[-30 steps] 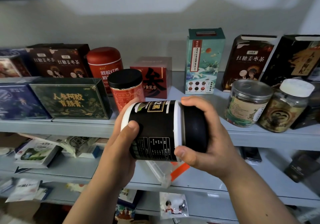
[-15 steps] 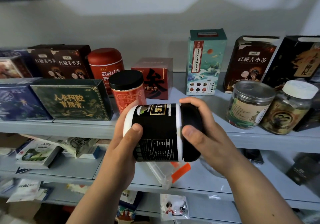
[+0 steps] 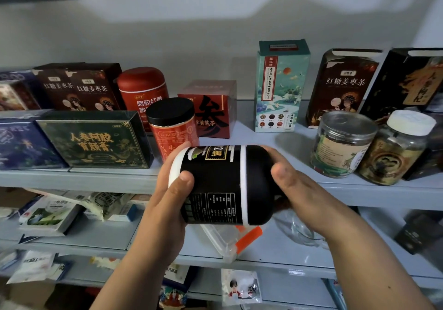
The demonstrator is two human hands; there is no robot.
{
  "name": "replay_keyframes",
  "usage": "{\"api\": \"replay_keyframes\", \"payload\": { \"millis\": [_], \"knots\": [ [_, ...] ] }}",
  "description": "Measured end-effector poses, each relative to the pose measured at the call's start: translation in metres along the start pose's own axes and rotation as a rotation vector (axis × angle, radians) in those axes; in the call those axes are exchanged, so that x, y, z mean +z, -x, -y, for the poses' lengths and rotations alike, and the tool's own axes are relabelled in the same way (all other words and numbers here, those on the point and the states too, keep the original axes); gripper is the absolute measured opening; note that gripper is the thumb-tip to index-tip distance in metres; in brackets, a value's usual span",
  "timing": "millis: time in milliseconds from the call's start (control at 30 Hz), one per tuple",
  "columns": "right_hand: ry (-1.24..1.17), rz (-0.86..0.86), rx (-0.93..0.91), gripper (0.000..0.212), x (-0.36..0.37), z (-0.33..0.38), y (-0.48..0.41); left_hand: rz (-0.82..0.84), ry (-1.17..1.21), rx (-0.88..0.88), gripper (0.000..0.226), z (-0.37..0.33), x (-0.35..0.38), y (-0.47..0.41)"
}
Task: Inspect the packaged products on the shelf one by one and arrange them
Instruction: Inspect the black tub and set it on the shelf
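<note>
A pale grey metal shelf ran across in front of a plain wall, with further shelves of packets below it. We held the black jar on its side in the air, in front of that shelf's front edge and clear of its surface, white base to the left and black lid to the right.

Our left hand cupped the base end: the thumb lay across the near side of the label, and the other fingers curled behind the jar, where only their tips showed above it. Our right hand closed round the lid end, thumb pressed on the near face of the lid, the remaining fingers wrapped over the top and far side. Both hands were closed firmly on the jar, which lay between the two thumbs.

Just behind the jar stood a red jar with a black lid, beside a dark green box. To the right stood a clear jar and a white-capped jar, touching each other.
</note>
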State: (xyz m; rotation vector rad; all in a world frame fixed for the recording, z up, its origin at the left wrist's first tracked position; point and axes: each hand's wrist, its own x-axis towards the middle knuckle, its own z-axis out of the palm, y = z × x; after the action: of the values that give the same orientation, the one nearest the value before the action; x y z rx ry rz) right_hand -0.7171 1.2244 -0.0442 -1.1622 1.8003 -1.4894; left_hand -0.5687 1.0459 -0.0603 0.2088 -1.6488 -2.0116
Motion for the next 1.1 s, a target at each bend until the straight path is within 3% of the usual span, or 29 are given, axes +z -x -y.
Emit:
{"api": "replay_keyframes", "payload": {
  "millis": [100,200,333,500,800,967,1100],
  "knots": [
    [0.065,0.022,-0.137,0.107,0.001,0.001,0.004,-0.025,0.045,-0.022,0.094,0.0,-0.001,-0.002],
    [0.263,0.007,-0.209,0.107,0.003,0.0,0.002,-0.025,0.045,-0.01,0.091,0.002,0.0,-0.003],
    [0.029,-0.1,-0.124,0.076,0.007,-0.003,-0.002,-0.016,-0.037,0.07,0.077,0.003,0.004,-0.002],
    [-0.027,-0.049,-0.133,0.101,0.01,-0.012,-0.004,-0.03,-0.009,0.066,0.07,0.005,0.003,-0.003],
    [-0.1,-0.143,-0.264,0.079,0.022,-0.016,-0.011,-0.079,0.014,0.126,0.072,0.012,0.009,-0.002],
    [-0.431,-0.253,-0.073,0.056,0.043,-0.021,-0.015,-0.15,-0.052,0.335,0.071,0.017,0.023,0.002],
    [-0.722,-0.279,0.007,0.067,0.059,-0.02,-0.018,-0.155,-0.063,0.387,0.067,0.021,0.026,0.0]
  ]
}}
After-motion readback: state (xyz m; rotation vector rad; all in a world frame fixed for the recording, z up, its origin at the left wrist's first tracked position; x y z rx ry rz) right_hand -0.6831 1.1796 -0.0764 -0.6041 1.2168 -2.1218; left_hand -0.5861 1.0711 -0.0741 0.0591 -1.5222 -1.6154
